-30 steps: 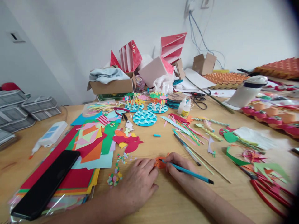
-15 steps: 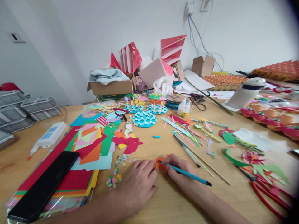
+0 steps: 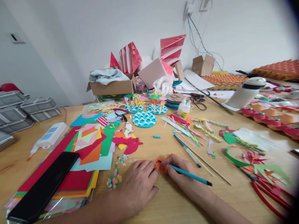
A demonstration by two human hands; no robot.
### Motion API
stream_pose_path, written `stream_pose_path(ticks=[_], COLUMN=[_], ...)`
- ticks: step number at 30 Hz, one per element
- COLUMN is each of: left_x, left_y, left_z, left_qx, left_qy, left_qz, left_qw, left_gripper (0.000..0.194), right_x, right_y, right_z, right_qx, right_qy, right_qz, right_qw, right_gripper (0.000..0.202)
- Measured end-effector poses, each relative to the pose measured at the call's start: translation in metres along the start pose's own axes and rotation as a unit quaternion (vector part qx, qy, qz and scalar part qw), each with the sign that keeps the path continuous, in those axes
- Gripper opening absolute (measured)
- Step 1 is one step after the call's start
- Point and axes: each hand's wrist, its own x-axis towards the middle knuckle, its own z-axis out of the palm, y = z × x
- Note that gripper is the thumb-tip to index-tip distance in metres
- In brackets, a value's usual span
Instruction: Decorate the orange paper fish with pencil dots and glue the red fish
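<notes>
Orange paper, a dark-spotted cutout, lies on the bench between both hands, its long axis partly hidden. The left hand rests flat at its left edge; the right hand grips a blue felt-tip pen, its point at the cutout. A cardboard box behind holds pale-blue cloth.

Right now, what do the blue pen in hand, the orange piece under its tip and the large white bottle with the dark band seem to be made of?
Blue pen: probably plastic; smooth, evenly coloured barrel with a dark end.
Orange piece: likely paper or thin card; flat, matt, with dark dots.
Large white bottle: smooth with a soft sheen; plastic or coated metal, I cannot tell which.
</notes>
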Motion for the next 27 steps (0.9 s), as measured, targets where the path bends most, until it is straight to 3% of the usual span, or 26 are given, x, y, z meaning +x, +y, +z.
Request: stream_pose_path(ticks=[27], left_x=[0.0002], left_y=[-0.0005], left_z=[0.0017], left_qx=[0.006], left_qy=[-0.002], left_qz=[0.005], left_qw=[1.000], left_gripper=[0.025], right_x=[0.0006], right_y=[0.0038], right_z=[0.0013], right_qx=[0.001], right_qy=[-0.004], right_qz=[-0.013], right_qw=[1.000], right_gripper=[0.011])
